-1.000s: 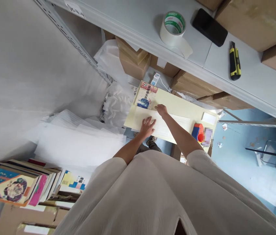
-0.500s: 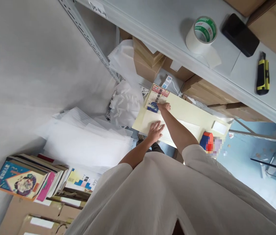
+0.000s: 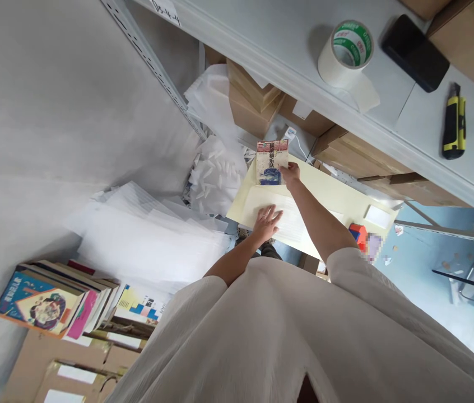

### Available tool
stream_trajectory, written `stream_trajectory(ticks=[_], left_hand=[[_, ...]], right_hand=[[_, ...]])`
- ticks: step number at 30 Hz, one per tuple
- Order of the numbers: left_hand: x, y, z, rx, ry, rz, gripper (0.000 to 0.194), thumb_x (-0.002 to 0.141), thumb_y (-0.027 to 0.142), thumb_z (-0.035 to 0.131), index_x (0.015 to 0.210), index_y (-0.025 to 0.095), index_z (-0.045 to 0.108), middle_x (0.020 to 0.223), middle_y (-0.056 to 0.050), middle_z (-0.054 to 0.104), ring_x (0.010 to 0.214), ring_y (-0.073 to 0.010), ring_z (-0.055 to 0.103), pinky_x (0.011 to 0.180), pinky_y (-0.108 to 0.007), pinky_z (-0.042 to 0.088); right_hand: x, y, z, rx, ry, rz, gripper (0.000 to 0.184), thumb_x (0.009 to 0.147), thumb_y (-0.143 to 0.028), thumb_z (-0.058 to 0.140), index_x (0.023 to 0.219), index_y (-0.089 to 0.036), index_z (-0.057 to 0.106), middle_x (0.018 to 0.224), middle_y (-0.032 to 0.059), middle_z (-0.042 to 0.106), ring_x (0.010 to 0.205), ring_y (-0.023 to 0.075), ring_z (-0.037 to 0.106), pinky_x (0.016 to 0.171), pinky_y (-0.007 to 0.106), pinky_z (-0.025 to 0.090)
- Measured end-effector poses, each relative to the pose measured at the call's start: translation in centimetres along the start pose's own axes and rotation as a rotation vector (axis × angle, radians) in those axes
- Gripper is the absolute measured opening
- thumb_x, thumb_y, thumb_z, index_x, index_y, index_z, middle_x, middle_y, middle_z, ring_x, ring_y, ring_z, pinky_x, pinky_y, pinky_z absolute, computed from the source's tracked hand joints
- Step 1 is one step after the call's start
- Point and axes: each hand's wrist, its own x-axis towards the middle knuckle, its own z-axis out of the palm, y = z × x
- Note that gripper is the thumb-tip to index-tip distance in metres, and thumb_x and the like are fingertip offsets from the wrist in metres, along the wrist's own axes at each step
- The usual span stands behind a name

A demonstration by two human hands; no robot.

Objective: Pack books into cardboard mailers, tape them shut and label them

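Observation:
A book (image 3: 269,159) with a red band, dark lettering and a blue drawing on its cover is in my right hand (image 3: 291,174). The fingers grip its right edge, above the far left part of the pale yellow table (image 3: 325,193). Nearer to me, my left hand (image 3: 266,223) lies with fingers spread on a white translucent sheet (image 3: 291,221). That sheet is spread on the tabletop, partly covered by the hand and the right forearm.
Left of the table are crumpled white wrapping (image 3: 215,179) and a stack of white sheets (image 3: 144,240). Books (image 3: 43,302) are piled at lower left. A shelf overhead carries a tape roll (image 3: 346,53), a black object (image 3: 416,53) and a utility knife (image 3: 454,123). Cartons (image 3: 382,168) stand behind.
My right hand has taken hold of the book's right edge and lifted and turned it straighter. My left hand has stayed on the sheet.

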Motion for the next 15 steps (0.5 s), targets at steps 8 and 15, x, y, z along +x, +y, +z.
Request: stream_trajectory(ticks=[8, 15], left_hand=[[0.0, 0.0, -0.9, 0.017, -0.026, -0.011, 0.084, 0.104, 0.035, 0.071, 0.182, 0.026, 0.042, 0.192, -0.021, 0.027, 0.176, -0.0441, 0.027, 0.141, -0.067, 0.020], [0.6, 0.3, -1.6, 0.069, -0.059, -0.053, 0.084, 0.102, 0.038, 0.072, 0.180, 0.027, 0.044, 0.190, -0.022, 0.029, 0.174, -0.0450, 0.028, 0.138, -0.065, 0.022]], right_hand=[[-1.7, 3.5, -10.7, 0.440, -0.073, -0.150, 0.032, 0.079, -0.044, 0.089, 0.093, -0.024, 0.068, 0.081, -0.0011, 0.069, 0.085, 0.0195, 0.066, 0.080, 0.035, 0.058], [-11.0, 14.8, -18.8, 0.580, -0.094, 0.070, 0.044, 0.064, -0.044, 0.102, 0.083, -0.025, 0.067, 0.076, -0.0003, 0.072, 0.083, 0.0240, 0.073, 0.081, 0.041, 0.064]])
